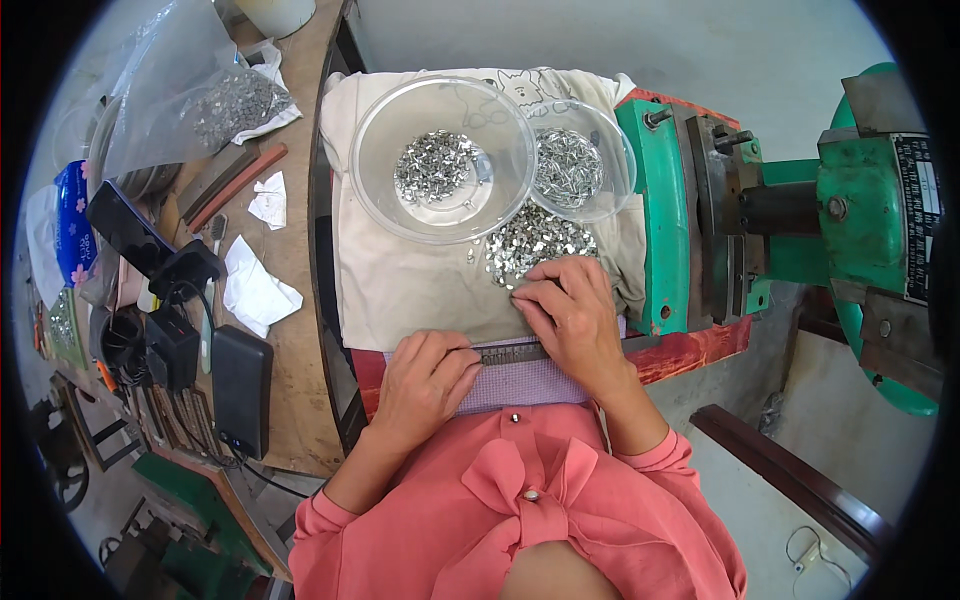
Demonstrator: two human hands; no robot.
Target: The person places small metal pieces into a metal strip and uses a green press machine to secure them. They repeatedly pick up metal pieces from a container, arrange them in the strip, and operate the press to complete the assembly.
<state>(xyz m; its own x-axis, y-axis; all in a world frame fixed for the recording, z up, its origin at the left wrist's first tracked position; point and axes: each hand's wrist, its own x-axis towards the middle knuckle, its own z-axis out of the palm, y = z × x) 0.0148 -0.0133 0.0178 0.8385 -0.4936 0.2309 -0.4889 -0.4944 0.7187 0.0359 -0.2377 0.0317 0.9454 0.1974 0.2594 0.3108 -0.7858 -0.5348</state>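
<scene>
From here I find the right hand (572,318) covering part of the dark strip (510,354), the whitish tub (278,14) cropped above.

A metal workshop: green machine (850,185), heap of small metal pieces (538,243), wooden workbench (302,385).

The strip (508,354) is dark, narrow and straight, set crosswise over the purple cloth (520,385), a row of small marks showing along it. Beyond it, shiny silvery bits (540,245) lie heaped loosely on the beige cloth (400,290), a few strays alongside.
</scene>
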